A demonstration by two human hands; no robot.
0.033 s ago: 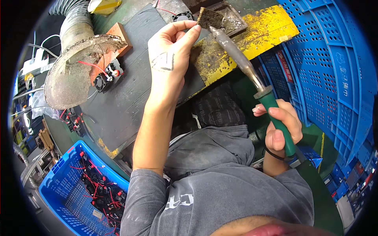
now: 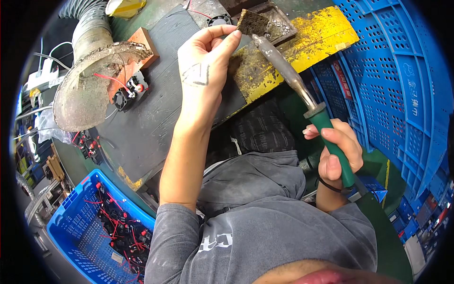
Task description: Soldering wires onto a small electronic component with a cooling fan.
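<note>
Overhead, the left hand (image 2: 204, 71) pinches a dirty, dark sponge pad (image 2: 252, 22) between thumb and fingertips, above the dark work mat (image 2: 156, 109) and just in front of a grimy metal tray (image 2: 276, 21). The right hand (image 2: 336, 154) is wrapped tight around the green handle of a soldering iron (image 2: 302, 92), whose tip meets the pad; the contact point itself is hidden behind the pad's edge. At left, a crusted fume-extractor hood (image 2: 87, 87) covers part of a small fan with red wires (image 2: 127, 92). Lower left, a blue crate (image 2: 78, 234) holds black parts too small to identify.
</note>
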